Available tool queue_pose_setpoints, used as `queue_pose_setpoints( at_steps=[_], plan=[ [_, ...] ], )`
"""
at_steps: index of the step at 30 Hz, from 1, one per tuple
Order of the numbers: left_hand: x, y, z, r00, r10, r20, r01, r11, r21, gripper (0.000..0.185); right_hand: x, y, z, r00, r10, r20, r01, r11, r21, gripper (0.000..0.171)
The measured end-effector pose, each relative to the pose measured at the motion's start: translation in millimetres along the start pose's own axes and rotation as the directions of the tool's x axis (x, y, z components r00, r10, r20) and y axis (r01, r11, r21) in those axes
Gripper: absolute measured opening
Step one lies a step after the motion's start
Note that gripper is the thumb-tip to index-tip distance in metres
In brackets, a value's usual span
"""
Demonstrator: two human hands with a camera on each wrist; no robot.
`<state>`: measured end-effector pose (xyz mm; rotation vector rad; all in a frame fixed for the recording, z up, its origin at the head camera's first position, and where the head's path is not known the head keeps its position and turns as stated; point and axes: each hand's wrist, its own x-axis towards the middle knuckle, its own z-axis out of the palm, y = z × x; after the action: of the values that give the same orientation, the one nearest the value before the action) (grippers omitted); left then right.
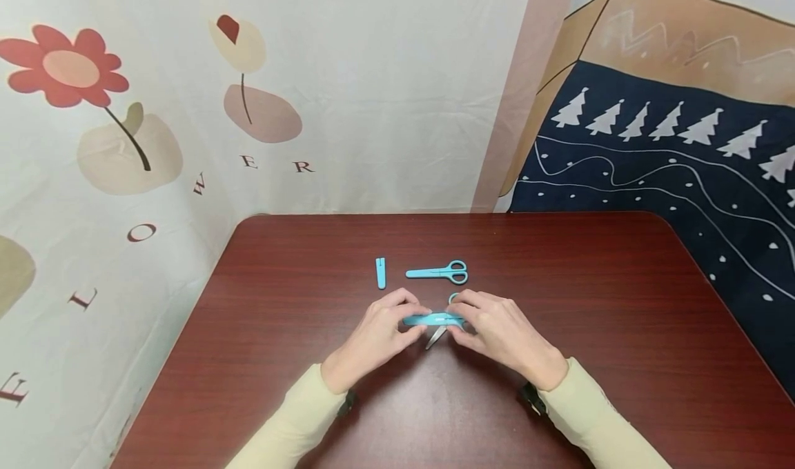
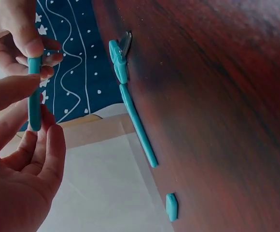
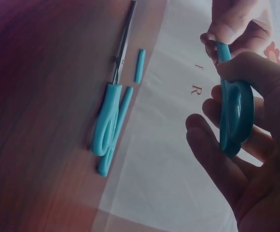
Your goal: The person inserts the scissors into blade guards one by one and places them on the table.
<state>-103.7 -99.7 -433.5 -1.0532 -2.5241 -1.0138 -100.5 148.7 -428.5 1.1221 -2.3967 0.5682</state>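
Observation:
Both hands hold one pair of light-blue scissors [image 1: 438,318] with its blade in a blue cover, raised over the table. My left hand [image 1: 386,327] pinches the covered blade end between thumb and fingers. At the handle end, my right hand [image 1: 499,327] grips near the finger loops [image 3: 240,111]. Beneath them on the table lies a second pair of scissors [image 3: 108,121], its metal blade [image 1: 437,336] bare; the hands partly hide it in the head view.
Beyond the hands lies a third pair of blue scissors [image 1: 431,273], its blade covered. To its left is a loose blue blade cover [image 1: 381,274]. The dark red-brown table [image 1: 298,262] ends at a printed cloth backdrop [image 1: 385,110].

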Motion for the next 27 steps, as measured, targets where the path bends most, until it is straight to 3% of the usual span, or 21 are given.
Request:
queue_pose_setpoints(
  at_steps=[9, 13, 20, 27],
  plan=[
    [3.4, -2.0, -1.5, 0.998, 0.054, 0.024, -0.056, 0.996, 0.075, 0.023, 1, -2, 3, 0.999, 0.026, 0.029, -0.025, 0.999, -0.032, 0.025],
    [4.3, -4.6, -0.9, 0.998, 0.057, 0.007, -0.058, 0.992, 0.109, 0.022, 1, -1, 1, 0.994, 0.087, 0.065, -0.086, 0.996, -0.02, 0.039],
    [8.1, -13.0, -0.5, 0.998, 0.027, -0.059, -0.019, 0.993, 0.12, 0.025, -8, 8, -12, 0.968, 0.231, 0.099, -0.232, 0.973, 0.001, 0.063],
    [15.7, -25.9, 0.0, 0.999, -0.009, -0.053, 0.018, 0.984, 0.177, 0.022, -17, 19, -23, 0.946, 0.309, 0.095, -0.311, 0.95, 0.006, 0.063]
  ],
)
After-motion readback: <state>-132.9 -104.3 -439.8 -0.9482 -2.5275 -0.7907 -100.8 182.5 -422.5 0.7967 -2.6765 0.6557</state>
